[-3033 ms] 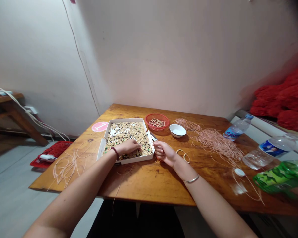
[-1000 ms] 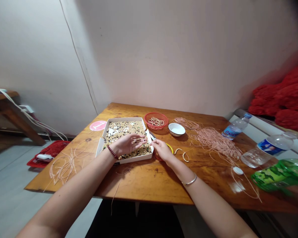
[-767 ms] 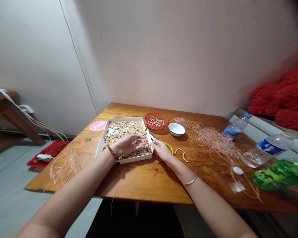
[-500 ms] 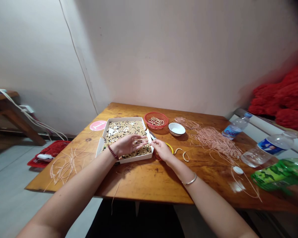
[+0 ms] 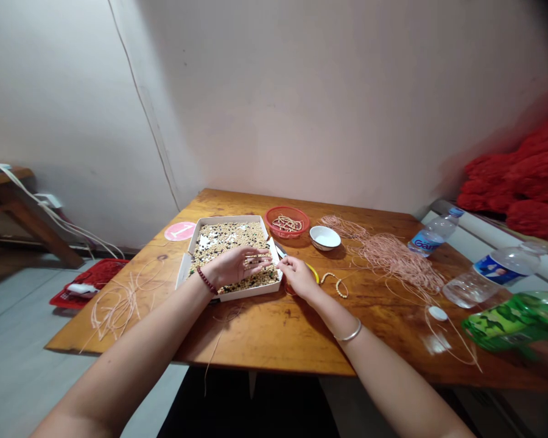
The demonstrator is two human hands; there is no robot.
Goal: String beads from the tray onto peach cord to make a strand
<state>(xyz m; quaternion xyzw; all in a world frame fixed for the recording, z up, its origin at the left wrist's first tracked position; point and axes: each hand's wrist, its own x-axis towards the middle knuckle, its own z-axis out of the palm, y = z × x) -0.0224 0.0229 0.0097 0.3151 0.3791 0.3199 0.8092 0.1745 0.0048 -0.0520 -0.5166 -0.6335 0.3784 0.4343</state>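
Observation:
A shallow white box (image 5: 251,295) holds a layer of small cream, black and white beads (image 5: 231,234). Over its right half is my left hand (image 5: 237,266), palm turned up and fingers stretched towards the right. Whether beads or a cord lie along those fingers is too small to make out. At the box's right edge, my right hand (image 5: 298,277) is closed in a pinch close to the left fingertips; what it pinches is hidden. Just beyond the right hand lie a yellow ring-shaped handle (image 5: 313,272) and a short string of cream beads (image 5: 341,286) on the table.
Behind are a red basket (image 5: 287,222) of bead strings and a white bowl (image 5: 325,238). Pink cords (image 5: 395,258) spread to the right, near plastic bottles (image 5: 488,274). More cords (image 5: 119,307) and a round pink card (image 5: 180,230) lie left on the wooden table (image 5: 274,340).
Almost nothing differs. Both hands keep their place, with only a very slight shift of the fingers at the box's right edge.

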